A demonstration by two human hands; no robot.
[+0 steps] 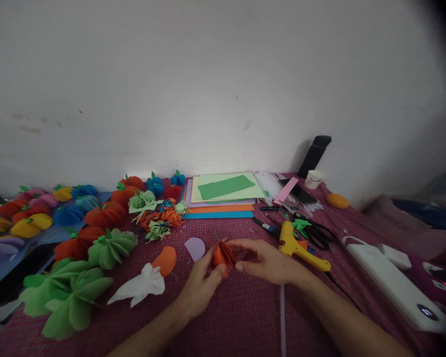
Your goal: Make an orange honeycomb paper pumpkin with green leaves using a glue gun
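An orange stack of fanned paper layers (pixel 223 255), like a partly opened paper pumpkin, is held over the cloth between my hands. My left hand (pixel 202 280) pinches its left side, thumb in front. From the right, my right hand (pixel 265 260) curls its fingers and thumb about the other edge of the layers. Just left of my hands lie a lilac paper piece (pixel 195 248) and an orange rounded paper piece (pixel 166 261), beside a crumpled white tissue (pixel 144 285). A yellow glue gun (pixel 301 250) lies to the right, behind my right forearm.
Several colourful paper pumpkins (pixel 106 214) crowd the left side, near a heap of paper scraps (pixel 161 218). Stacked coloured sheets (pixel 223 196) lie against the wall. Black scissors (pixel 317 233), a paper cup (pixel 314 179), a dark phone (pixel 299 192) and a white power bank (pixel 397 287) are right.
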